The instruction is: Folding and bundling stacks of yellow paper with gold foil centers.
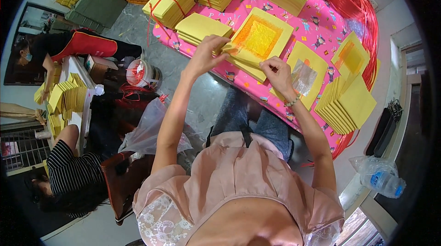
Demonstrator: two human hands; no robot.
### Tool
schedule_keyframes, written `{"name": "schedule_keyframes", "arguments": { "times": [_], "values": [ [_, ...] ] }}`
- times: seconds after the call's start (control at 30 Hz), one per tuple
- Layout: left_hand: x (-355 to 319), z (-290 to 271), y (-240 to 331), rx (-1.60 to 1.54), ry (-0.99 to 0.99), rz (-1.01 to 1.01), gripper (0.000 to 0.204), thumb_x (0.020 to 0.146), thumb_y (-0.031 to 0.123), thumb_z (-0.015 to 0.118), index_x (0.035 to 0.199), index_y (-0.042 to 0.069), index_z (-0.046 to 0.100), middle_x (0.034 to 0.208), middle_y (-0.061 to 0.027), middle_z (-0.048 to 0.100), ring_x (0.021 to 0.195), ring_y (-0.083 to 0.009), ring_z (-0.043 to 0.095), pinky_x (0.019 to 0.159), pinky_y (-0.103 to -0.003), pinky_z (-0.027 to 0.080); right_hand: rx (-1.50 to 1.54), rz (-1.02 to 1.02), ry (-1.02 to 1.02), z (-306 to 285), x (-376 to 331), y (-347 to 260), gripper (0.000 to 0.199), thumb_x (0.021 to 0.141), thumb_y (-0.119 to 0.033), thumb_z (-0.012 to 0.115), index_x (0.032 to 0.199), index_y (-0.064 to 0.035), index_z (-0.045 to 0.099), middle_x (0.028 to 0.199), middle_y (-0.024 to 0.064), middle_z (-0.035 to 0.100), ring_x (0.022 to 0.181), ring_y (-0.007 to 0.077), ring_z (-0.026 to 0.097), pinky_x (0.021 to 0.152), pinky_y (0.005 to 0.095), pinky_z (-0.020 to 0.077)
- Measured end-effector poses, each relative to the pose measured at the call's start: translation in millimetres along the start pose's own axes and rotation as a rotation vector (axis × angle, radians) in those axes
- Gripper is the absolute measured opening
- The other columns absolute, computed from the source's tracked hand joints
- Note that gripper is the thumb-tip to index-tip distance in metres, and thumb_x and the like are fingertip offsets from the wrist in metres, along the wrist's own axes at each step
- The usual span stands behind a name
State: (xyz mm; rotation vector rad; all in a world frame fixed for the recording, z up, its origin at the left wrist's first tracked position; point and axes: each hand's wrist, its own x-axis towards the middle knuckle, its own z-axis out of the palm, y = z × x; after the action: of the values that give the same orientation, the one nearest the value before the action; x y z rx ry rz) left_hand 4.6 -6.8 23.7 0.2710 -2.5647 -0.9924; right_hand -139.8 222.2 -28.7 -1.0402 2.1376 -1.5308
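On the pink patterned tablecloth in front of me lies a stack of yellow paper (262, 34), its top sheet bearing an orange-bordered gold square. At this stack's left edge my left hand (207, 55) pinches a yellow paper sheet between thumb and fingers. My right hand (278, 77) has its fingers closed at the near edge of the same paper, which looks folded up between the two hands. Left of it sits another yellow paper stack (204, 26). Beside my right wrist is a yellow sheet with a silver square (303, 78).
Fanned yellow paper (342, 108) stands at the table's right, below a sheet with an orange patch (351, 57). Bundles tied with red string (172, 2) line the back. Red strands (367, 48) hang at the right edge. Leftward are two people, a bucket (142, 73) and a chair (120, 181).
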Motion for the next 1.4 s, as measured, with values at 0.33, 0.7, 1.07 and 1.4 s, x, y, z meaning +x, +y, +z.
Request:
{"name": "schedule_keyframes", "arguments": {
  "times": [0.33, 0.7, 1.07, 1.4],
  "values": [
    [-1, 22, -5, 0.124, -0.093, 0.108, 0.039, 0.076, 0.000, 0.070, 0.114, 0.003, 0.062, 0.110, -0.0140, 0.063, 0.099, -0.0313, 0.060, 0.084, -0.037, 0.051, 0.015, 0.006, -0.004, 0, 0, 3, 0.021, 0.083, -0.019, 0.070, 0.084, 0.0011, 0.072, 0.073, 0.0084, 0.063, 0.064, 0.0151, 0.058, 0.058, 0.0291, 0.0436],
    [14, 28, 11, 0.272, -0.128, 0.141, 0.037, 0.081, 0.027, 0.072, 0.110, 0.005, 0.063, 0.101, -0.0137, 0.064, 0.100, -0.0320, 0.058, 0.092, -0.043, 0.042, -0.099, 0.039, 0.056, -5, 5, -9, 0.023, 0.088, -0.021, 0.068, 0.083, 0.0015, 0.070, 0.073, 0.0062, 0.061, 0.062, 0.0116, 0.055, 0.056, 0.0266, 0.0417],
    [38, 58, 30, 0.363, 0.188, 0.279, 0.056, 0.080, 0.027, 0.072, 0.129, 0.010, 0.052, 0.131, -0.0172, 0.047, 0.124, -0.0379, 0.042, 0.103, -0.049, 0.036, -0.121, 0.051, 0.204, -41, 73, 6, 0.030, 0.089, -0.029, 0.066, 0.089, 0.0005, 0.071, 0.082, 0.0142, 0.068, 0.068, 0.0209, 0.064, 0.060, 0.0329, 0.0468],
    [67, 109, 12, 0.414, 0.036, 0.277, 0.061, 0.088, 0.035, 0.063, 0.142, 0.017, 0.042, 0.141, -0.0209, 0.040, 0.130, -0.0401, 0.036, 0.107, -0.050, 0.033, -0.388, 0.124, 0.240, -66, 137, 44, 0.038, 0.088, -0.038, 0.062, 0.093, -0.0024, 0.072, 0.086, 0.0198, 0.069, 0.082, 0.0353, 0.067, 0.074, 0.0432, 0.0506]
  ]
}}
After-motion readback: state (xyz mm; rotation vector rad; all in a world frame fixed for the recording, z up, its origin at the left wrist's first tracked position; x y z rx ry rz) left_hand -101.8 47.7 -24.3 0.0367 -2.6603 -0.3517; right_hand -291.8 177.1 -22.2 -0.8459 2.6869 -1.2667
